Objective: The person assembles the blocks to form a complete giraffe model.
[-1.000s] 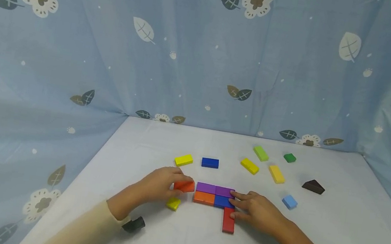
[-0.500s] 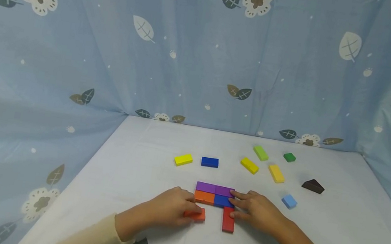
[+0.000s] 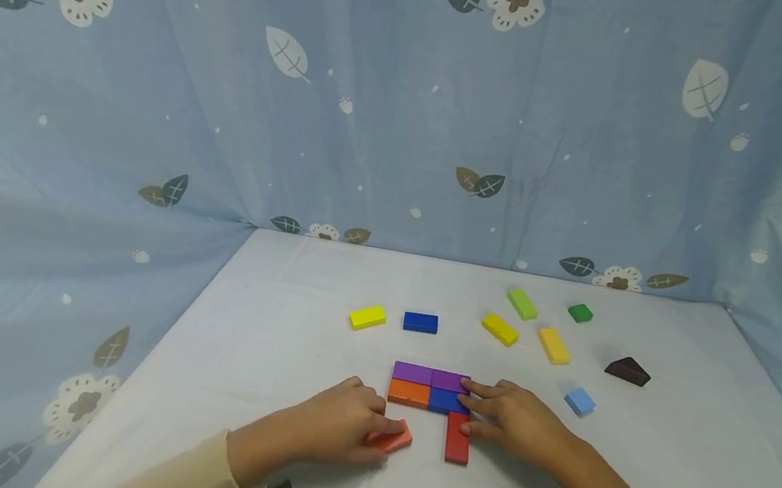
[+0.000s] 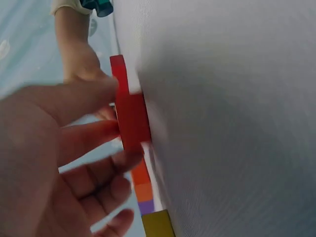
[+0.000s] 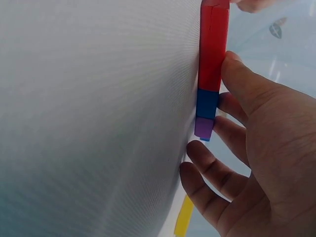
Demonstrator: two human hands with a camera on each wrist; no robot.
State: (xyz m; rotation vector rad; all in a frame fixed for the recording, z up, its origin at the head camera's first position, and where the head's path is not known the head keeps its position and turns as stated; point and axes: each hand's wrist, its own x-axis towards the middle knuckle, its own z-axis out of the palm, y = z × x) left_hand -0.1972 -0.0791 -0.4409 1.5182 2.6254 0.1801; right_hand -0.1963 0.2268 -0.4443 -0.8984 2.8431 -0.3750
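In the head view my left hand holds an orange-red block, its index finger on top and its thumb at the near side. The left wrist view shows that red block between thumb and fingers. My right hand lies with spread, fairly straight fingers on the right edge of a flat group. This group has two purple blocks behind an orange block and a blue block. A red block extends toward me from the blue one, touched by the right thumb.
Behind the group lie a yellow block and a dark blue block. Several loose blocks are scattered right, including a light blue block and a dark brown triangle. A yellow block shows low in the left wrist view.
My left hand has brought the orange-red block right and nearer to me, then turned it to a slant. It now covers the small yellow block's former spot. The right hand stays put.
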